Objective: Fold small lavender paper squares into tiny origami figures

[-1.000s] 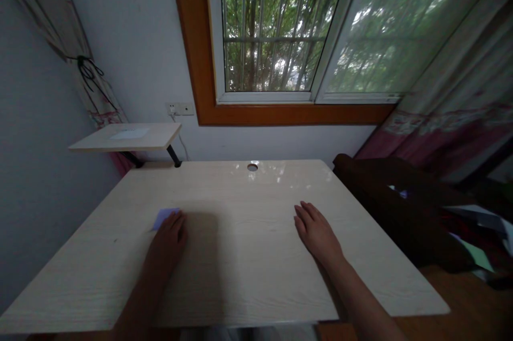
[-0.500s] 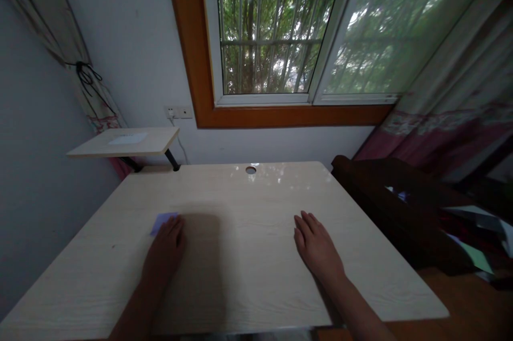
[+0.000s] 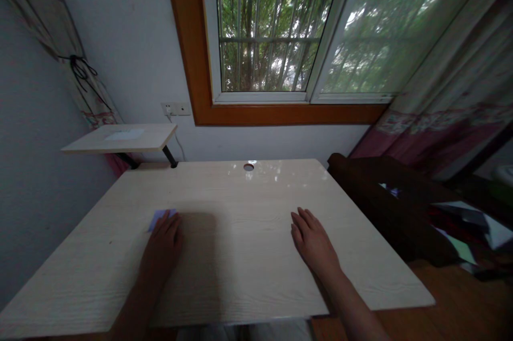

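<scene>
My left hand (image 3: 163, 239) rests on the left part of the pale wooden desk (image 3: 248, 255). Its outstretched fingers lie over a small purple piece of paper (image 3: 155, 218), covering the right and near portion of it. The paper's upper and left edges still show. My right hand (image 3: 315, 239) lies palm down on the right side of the desk. Its fingers are extended, apart from any object, touching only the desktop.
At the back left, a small raised shelf (image 3: 156, 140) on black legs carries a white sheet (image 3: 125, 134). A round cable hole (image 3: 249, 167) sits near the desk's far edge. Right of the desk is a dark brown piece of furniture (image 3: 360, 191) with papers on it.
The view has shifted slightly. My left fingers reach a little further over the purple paper. My right hand stays in the same place on the desk.
</scene>
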Demonstrator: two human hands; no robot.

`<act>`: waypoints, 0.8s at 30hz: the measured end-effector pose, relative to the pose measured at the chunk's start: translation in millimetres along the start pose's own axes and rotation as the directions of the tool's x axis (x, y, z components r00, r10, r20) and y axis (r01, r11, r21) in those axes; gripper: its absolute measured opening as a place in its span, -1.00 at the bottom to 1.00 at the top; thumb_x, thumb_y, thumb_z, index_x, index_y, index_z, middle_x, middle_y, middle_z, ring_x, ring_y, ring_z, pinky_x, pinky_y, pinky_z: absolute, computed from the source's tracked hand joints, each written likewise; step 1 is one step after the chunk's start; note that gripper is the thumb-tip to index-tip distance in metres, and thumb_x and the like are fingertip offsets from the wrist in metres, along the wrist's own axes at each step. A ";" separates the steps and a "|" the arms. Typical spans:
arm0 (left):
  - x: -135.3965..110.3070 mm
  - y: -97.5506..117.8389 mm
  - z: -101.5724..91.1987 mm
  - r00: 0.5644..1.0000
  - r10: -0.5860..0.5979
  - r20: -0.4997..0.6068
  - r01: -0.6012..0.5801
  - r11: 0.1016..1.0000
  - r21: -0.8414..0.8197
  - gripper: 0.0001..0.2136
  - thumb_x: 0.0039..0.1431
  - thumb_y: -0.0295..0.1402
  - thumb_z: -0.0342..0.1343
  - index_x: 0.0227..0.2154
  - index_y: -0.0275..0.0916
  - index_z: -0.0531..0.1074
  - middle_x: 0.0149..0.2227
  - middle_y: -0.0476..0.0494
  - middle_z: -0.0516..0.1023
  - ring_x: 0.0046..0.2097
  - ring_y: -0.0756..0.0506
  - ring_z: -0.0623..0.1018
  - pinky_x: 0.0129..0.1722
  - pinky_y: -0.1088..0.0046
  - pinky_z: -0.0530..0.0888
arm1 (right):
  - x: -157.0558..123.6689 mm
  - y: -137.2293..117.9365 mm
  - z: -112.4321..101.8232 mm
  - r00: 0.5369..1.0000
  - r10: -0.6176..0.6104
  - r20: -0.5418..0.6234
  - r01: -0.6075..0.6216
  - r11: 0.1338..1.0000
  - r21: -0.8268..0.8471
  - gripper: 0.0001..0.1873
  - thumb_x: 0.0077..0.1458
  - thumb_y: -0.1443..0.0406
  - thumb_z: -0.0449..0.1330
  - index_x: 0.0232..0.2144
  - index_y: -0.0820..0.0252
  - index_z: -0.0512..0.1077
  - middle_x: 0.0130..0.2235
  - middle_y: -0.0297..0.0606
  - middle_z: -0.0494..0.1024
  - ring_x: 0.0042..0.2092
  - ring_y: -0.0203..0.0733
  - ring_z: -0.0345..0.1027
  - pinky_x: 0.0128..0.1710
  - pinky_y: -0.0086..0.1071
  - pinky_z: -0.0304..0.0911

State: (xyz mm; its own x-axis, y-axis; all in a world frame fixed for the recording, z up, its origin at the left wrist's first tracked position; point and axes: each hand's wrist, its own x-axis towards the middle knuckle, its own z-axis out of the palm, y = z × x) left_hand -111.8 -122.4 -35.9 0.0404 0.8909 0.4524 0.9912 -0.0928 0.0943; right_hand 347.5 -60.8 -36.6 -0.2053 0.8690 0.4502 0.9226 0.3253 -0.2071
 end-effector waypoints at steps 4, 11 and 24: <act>-3.7 0.1 -3.9 0.998 -0.062 -0.024 0.063 0.998 0.024 -0.61 0.28 -0.35 -0.13 0.05 -0.36 0.44 0.18 -0.30 0.42 0.34 -0.29 0.20 0.33 -0.02 0.13 | -0.7 0.8 0.7 1.000 0.007 0.004 -0.007 1.000 0.022 -0.58 0.26 0.20 0.01 0.09 0.15 0.42 0.23 -0.09 0.35 0.29 0.12 0.15 0.25 0.07 0.13; -9.1 3.7 -11.4 0.974 -0.228 0.011 0.225 0.966 0.129 -0.58 0.28 -0.31 -0.12 0.10 -0.36 0.41 0.23 -0.35 0.36 0.33 -0.38 0.19 0.26 -0.17 0.11 | -1.2 -0.4 -1.1 1.000 0.003 0.017 -0.003 1.000 0.015 -0.58 0.27 0.20 0.00 0.10 0.16 0.42 0.23 -0.10 0.36 0.28 0.11 0.15 0.25 0.06 0.13; -10.4 0.5 -4.9 0.972 -0.227 0.057 0.219 0.969 0.117 -0.58 0.29 -0.33 -0.15 0.10 -0.37 0.41 0.23 -0.33 0.37 0.29 -0.32 0.27 0.29 -0.06 0.12 | -1.6 -3.1 -4.1 1.000 0.004 0.021 -0.005 1.000 0.018 -0.57 0.27 0.21 0.00 0.10 0.21 0.42 0.22 -0.07 0.36 0.29 0.10 0.14 0.26 0.05 0.11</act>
State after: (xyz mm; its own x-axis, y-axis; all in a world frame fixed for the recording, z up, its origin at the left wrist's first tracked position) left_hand -112.3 -133.8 -36.2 -0.1785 0.9126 0.3678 0.9837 0.1572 0.0873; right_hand 346.3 -64.7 -33.0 -0.2081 0.8780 0.4311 0.9177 0.3277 -0.2244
